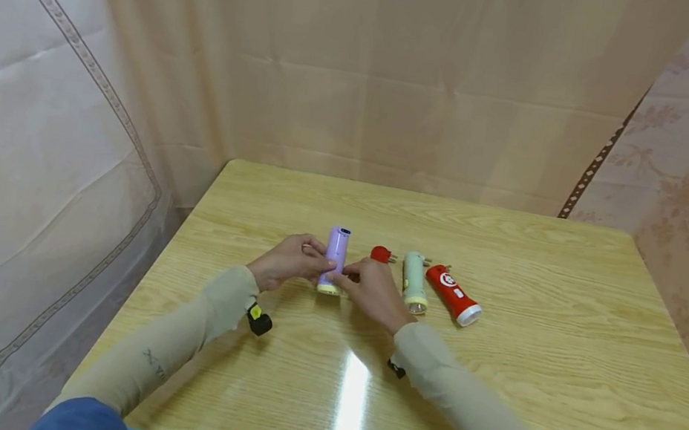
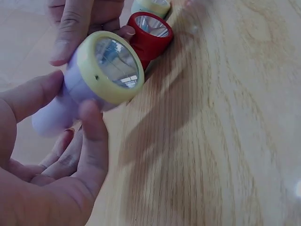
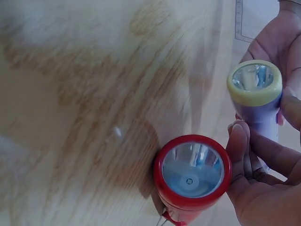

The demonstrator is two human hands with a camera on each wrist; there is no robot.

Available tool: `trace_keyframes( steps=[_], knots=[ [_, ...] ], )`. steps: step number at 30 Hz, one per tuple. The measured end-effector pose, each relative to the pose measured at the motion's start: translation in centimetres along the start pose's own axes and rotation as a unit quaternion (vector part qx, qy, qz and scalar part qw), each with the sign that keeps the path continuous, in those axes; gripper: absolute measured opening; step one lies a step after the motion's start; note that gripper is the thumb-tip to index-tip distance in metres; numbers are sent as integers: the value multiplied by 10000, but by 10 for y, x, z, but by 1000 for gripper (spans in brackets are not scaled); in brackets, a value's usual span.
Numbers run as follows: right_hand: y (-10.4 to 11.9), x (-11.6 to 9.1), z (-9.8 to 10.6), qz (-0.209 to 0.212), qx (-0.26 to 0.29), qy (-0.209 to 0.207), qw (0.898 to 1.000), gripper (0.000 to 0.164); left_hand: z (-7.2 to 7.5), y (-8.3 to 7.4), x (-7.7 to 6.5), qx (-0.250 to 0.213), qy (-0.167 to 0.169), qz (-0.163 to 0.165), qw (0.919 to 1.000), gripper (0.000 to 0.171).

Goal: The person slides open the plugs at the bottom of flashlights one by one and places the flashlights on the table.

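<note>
Between my two hands is a purple flashlight [image 1: 336, 247] with a pale yellow lens ring, its lens end facing me. My left hand [image 1: 293, 261] grips its left side, thumb and fingers on either side of the body in the left wrist view. From the right, my right hand [image 1: 375, 291] pinches it near the yellow ring [image 3: 256, 98]. A red flashlight [image 1: 382, 254] lies beside the right hand, mostly hidden by it in the head view; its round lens [image 3: 193, 169] shows in the right wrist view.
Right of my hands, a mint green flashlight [image 1: 414, 275] and a red flashlight with a white lens ring [image 1: 454, 292] lie on the wooden table [image 1: 532, 395]. Metal prongs stick out at their far ends. Cloth curtains [image 1: 407, 74] hang behind and beside the table.
</note>
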State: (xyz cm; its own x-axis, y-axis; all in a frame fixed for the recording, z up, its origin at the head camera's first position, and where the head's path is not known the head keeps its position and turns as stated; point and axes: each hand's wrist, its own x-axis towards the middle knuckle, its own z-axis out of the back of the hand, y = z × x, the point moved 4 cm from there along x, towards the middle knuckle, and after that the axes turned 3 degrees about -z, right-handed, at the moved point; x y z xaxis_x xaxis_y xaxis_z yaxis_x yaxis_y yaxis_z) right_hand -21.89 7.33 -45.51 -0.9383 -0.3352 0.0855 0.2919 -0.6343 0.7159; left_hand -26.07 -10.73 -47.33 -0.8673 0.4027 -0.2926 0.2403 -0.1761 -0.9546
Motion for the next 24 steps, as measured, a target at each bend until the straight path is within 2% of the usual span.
trace_keyframes(
  steps=[7,14,18,24],
  knots=[
    [-3,0,-2,-189,296,-15,9994,30,-3,-2,-1,-136,215,9,9997,47],
    [-4,1,-2,-424,330,-130,9985,31,-1,0,-2,-448,379,-190,9981,41],
    [-3,1,-1,-543,314,-161,9979,32,0,1,-2,-610,411,-193,9971,36],
    [-2,2,-1,-570,334,-228,9976,31,0,0,-3,-603,433,-210,9970,32]
  ],
)
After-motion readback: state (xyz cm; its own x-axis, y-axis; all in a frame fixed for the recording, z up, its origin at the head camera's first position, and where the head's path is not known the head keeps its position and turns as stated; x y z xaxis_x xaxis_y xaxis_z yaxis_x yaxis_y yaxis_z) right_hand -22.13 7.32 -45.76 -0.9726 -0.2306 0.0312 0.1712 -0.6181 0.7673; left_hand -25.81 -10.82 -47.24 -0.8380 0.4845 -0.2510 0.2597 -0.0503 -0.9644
